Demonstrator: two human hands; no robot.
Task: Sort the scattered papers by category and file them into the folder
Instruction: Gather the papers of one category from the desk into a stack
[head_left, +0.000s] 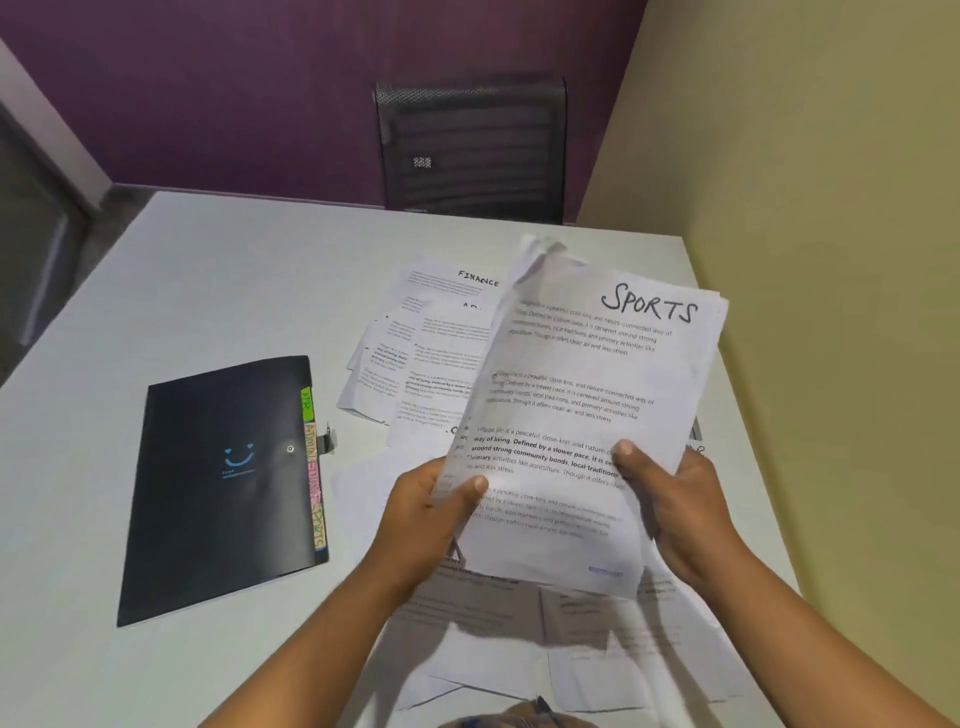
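Both hands hold a stack (582, 405) of sheets above the worktop (208, 270), its top page headed "SPORTS": the left hand (431, 512) pinches the lower left edge with its thumb on top, and the right hand (675, 499) grips the right edge the same way. The black folder (223, 483) lies shut to the left, coloured tabs (313, 467) along its right edge. Loose papers (415, 353), one headed "FINANCE", lie beyond and beneath the stack.

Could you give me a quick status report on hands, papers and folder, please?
Left hand and right hand both grip the SPORTS stack, raised off the table. Black folder closed, to the left, untouched. Loose papers scattered underneath; nothing blocks the folder.
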